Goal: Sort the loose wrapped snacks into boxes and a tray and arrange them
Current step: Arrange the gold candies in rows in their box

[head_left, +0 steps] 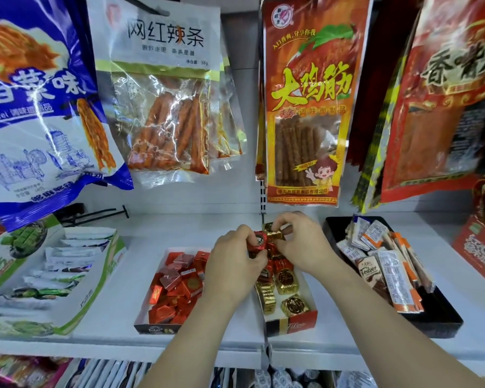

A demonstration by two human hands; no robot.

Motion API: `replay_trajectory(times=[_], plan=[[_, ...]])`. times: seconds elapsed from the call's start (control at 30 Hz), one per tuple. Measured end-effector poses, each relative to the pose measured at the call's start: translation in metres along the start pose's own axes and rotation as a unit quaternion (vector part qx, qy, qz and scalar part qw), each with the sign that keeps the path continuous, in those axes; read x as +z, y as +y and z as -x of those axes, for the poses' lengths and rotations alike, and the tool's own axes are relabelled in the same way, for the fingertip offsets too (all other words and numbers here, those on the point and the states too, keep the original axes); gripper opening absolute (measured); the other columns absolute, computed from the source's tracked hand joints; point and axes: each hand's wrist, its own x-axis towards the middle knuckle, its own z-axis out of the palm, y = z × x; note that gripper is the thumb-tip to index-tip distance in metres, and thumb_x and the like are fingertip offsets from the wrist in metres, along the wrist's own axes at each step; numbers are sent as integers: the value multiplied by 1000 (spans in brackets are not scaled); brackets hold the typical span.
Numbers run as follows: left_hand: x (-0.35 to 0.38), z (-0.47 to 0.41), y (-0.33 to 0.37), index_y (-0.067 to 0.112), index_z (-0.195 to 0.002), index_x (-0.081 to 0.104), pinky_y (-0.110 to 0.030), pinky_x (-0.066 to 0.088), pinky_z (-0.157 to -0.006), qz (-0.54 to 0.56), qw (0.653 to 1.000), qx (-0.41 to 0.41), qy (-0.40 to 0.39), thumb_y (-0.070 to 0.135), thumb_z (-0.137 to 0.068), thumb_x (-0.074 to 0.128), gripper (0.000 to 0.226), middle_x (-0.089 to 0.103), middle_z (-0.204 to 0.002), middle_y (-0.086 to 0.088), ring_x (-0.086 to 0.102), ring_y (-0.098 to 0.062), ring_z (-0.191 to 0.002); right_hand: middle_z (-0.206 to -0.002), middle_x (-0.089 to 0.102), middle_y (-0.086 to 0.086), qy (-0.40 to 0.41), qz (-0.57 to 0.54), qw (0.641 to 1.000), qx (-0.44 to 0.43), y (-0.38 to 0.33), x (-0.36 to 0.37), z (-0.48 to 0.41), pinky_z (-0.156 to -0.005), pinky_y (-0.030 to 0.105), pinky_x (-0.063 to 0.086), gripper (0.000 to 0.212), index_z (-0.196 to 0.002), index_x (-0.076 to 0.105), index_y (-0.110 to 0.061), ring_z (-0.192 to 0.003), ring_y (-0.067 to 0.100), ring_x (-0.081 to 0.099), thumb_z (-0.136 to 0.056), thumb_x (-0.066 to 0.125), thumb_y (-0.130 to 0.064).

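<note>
Left hand (233, 259) grips red candy (259, 241), right hand (300, 242) pinches gold candy (275, 233), above box (291, 322) near shelf (129, 275) back edge.

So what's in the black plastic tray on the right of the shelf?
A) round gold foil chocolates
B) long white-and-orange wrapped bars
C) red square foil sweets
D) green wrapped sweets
B: the black plastic tray holds long white-and-orange wrapped bars lying heaped together.
</note>
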Motion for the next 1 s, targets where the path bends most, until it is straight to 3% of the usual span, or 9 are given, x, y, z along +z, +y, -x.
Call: replay_trajectory(times=[0.3,0.43,0.5,0.6,0.73,0.87,1.0], plan=[[-3,-4,1,32,-92,52,-31,46,-73,20,999,26,-40,38,-83,65,18,55,-90,11,50,-11,-87,-98,58,-8,-28,-82,996,20,2,-13,8,-67,29,52,21,-95,58,-17,-83,18,64,-83,61,-1],[-8,-3,1,32,-96,53,-20,39,-69,78,997,7,-20,28,-85,65,17,52,-95,10,50,-4,-82,-94,57,-10,-21,-135,990,42,4,-15,9,-65,23,51,21,-95,58,-16,-73,15,62,-84,59,2],[-10,-4,1,32,-100,54,-19,38,-74,115,993,-14,-11,25,-86,64,18,53,-102,9,51,-5,-89,-95,56,-10,-20,-146,988,49,4,-15,9,-69,25,51,20,-96,57,-15,-73,14,61,-84,59,1],[-12,-4,1,32,-108,57,-20,39,-80,135,990,-35,-29,25,-89,62,21,52,-113,11,51,-8,-99,-97,56,-8,-22,-159,985,67,2,-13,9,-78,35,52,19,-97,56,-14,-78,17,62,-84,60,-1],[-13,-4,-3,34,-97,60,-8,36,-68,111,993,-27,-32,23,-88,62,15,55,-107,12,53,-4,-90,-103,57,-4,-29,-161,983,78,4,-12,9,-81,40,53,18,-98,56,-14,-85,23,65,-85,60,-2],[-17,-7,-7,32,-91,62,-11,41,-69,150,987,-51,-19,18,-88,60,14,61,-98,14,56,-3,-86,-124,54,-3,-71,-145,984,76,6,-13,9,-87,35,52,29,-115,56,-23,-101,20,60,-89,62,-13],[-17,-38,-15,23,-98,69,-18,42,-86,167,983,-79,-12,4,-92,48,29,66,-105,9,57,-7,-96,-140,43,-6,-116,-137,982,63,7,-9,10,-97,28,45,47,-136,45,-33,-124,15,45,-92,61,-25]])
